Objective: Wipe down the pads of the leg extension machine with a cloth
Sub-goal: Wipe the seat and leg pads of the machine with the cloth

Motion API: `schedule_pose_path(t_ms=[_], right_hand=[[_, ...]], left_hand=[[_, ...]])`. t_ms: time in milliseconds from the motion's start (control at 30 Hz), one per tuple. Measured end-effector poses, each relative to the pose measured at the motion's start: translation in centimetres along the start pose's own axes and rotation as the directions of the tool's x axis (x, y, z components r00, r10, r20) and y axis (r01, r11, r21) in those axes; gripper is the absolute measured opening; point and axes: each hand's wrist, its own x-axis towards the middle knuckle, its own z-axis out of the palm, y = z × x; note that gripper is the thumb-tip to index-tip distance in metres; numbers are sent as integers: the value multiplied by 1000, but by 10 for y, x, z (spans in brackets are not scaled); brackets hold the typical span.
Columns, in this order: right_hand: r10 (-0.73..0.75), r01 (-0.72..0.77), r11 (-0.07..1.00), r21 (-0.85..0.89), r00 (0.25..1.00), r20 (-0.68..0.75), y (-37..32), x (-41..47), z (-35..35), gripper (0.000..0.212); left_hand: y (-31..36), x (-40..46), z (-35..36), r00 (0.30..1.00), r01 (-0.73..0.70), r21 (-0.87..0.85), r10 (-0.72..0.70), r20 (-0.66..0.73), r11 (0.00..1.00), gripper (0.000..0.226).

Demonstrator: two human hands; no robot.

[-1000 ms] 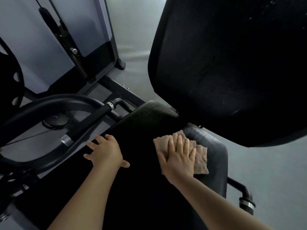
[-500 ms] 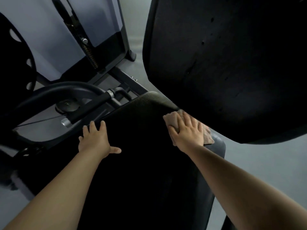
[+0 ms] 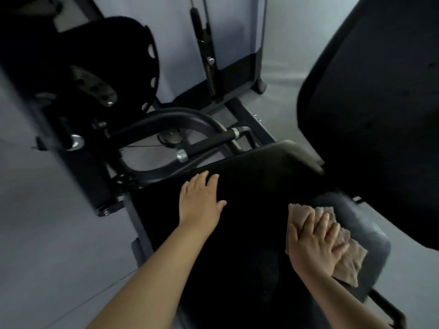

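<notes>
Since a moment ago, my right hand (image 3: pixel 316 241) has dragged the cloth (image 3: pixel 342 245) nearer, away from the back pad (image 3: pixel 380 115), fingers flat on it at the seat pad's (image 3: pixel 261 186) right edge. My left hand (image 3: pixel 202 200) rests spread on the seat, I judge for support. Dim light hides the seat's surface; the back pad is cut off.

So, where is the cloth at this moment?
In the head view, the beige terry cloth lies lower right on the black padded seat, pressed flat under the right hand, just below the backrest pad.
</notes>
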Motion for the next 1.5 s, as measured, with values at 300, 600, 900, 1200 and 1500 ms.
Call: schedule_pose_path(t_ms=[300,600,900,1200,1500], right_hand=[[-522,533,843,-74,844,124,-146,-73,38,69],[-806,814,537,224,573,-148,-199,-71,14,37],[-545,546,837,28,829,124,-178,-62,8,45],[-665,671,710,212,739,-112,-182,-87,-24,20],[-740,704,672,231,625,249,-205,-69,-14,70]], left_hand=[[-86,-23,-14,928,147,-400,-266,-261,905,43],[-129,-50,-10,939,121,-658,-300,-167,743,30],[-128,-59,-1,973,230,-406,-217,77,885,50],[-151,-72,-3,975,41,-803,-198,-97,594,6],[-161,-67,-13,908,-100,-859,-306,-286,503,34]])
